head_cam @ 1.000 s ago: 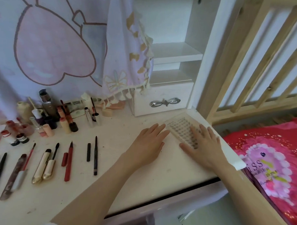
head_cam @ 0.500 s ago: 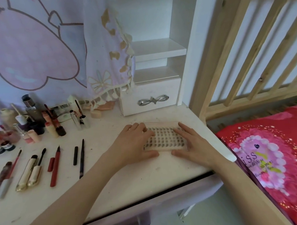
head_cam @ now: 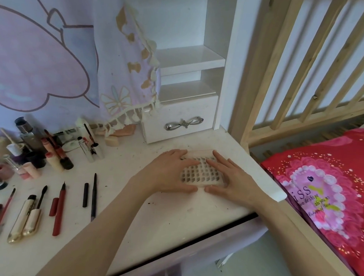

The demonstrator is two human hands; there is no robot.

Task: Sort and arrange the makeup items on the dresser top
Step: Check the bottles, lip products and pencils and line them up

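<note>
A clear flat case [head_cam: 200,173] with a grid of small dark lash clusters lies on the white dresser top [head_cam: 153,223], in front of the small drawer. My left hand [head_cam: 167,174] rests on its left side, fingers straight across the top and thumb along the front edge. On the right side, my right hand [head_cam: 237,181] mirrors it. At the left lie pencils and liners in a row: a black pencil [head_cam: 94,196], a red liner [head_cam: 59,210] and gold tubes [head_cam: 25,219]. Behind them stand bottles and lip tubes [head_cam: 32,145].
A white shelf unit with a bow-handled drawer [head_cam: 181,119] stands at the back. A fringed cloth [head_cam: 125,74] hangs over the mirror side. To the right are a wooden bed rail [head_cam: 302,80] and a red blanket [head_cam: 330,184]. The dresser's right corner [head_cam: 278,195] is close to my right hand.
The case has slid from the right corner toward the middle and turned square to the edge. My left hand came onto it from the bare top; both hands now frame it.
</note>
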